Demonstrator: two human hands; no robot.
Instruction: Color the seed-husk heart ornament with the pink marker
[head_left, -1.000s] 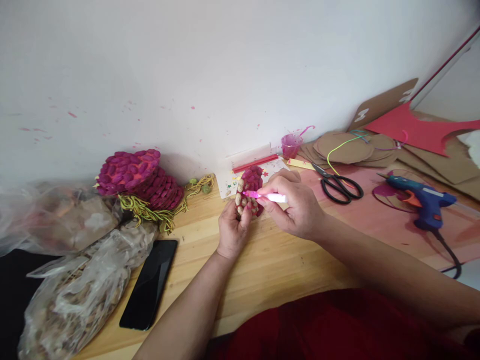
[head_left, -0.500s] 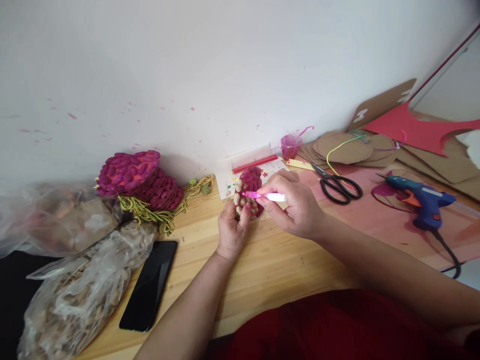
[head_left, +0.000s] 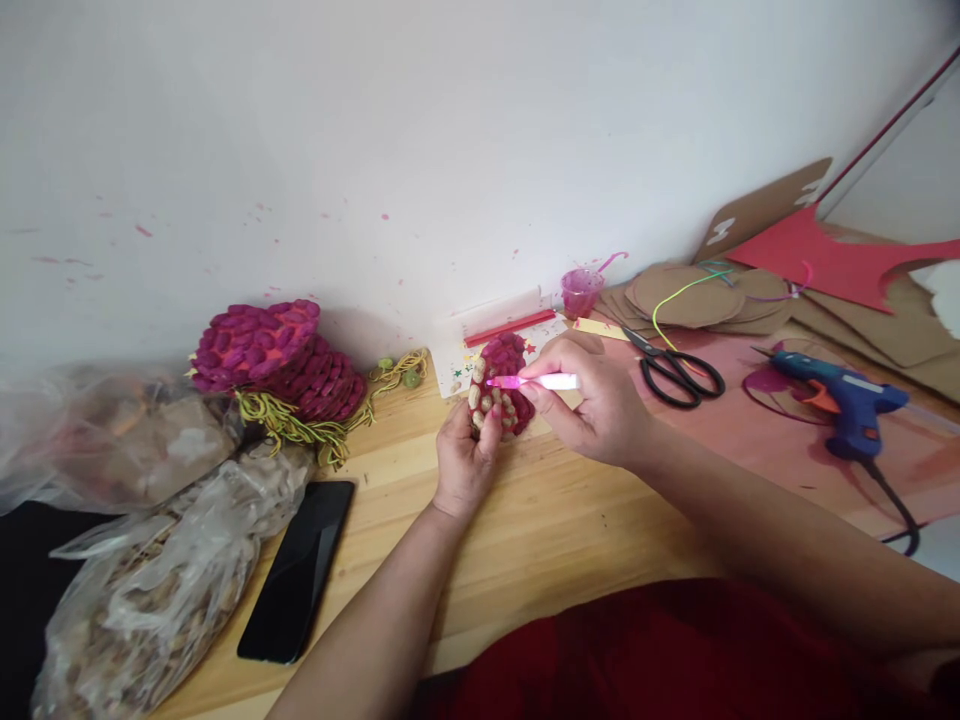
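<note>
Between the thumb and fingers of my left hand (head_left: 466, 455) is a disc covered in peanuts (head_left: 509, 362). Its far and right side is painted magenta, while the peanuts on its near left side are bare tan. My right hand (head_left: 592, 405) pinches a white-handled paintbrush (head_left: 556, 381) whose pink tip is at the unpainted peanuts. A white card with small coloured stars (head_left: 455, 376) lies just behind the disc, with a red stick (head_left: 510, 328) along it. A clear cup stained with pink paint (head_left: 581, 292) stands behind my right hand.
A stack of magenta peanut discs (head_left: 259, 345) with yellow-green yarn (head_left: 281, 420) sits left. Nearer are plastic bags (head_left: 165, 580) and a black phone (head_left: 296, 570). On the right lie scissors (head_left: 681, 378), cardboard circles (head_left: 686, 297), red paper (head_left: 832, 255) and a blue glue gun (head_left: 855, 400).
My right hand has shifted slightly right with the paintbrush, showing more of the disc. My left hand and the disc have hardly moved.
</note>
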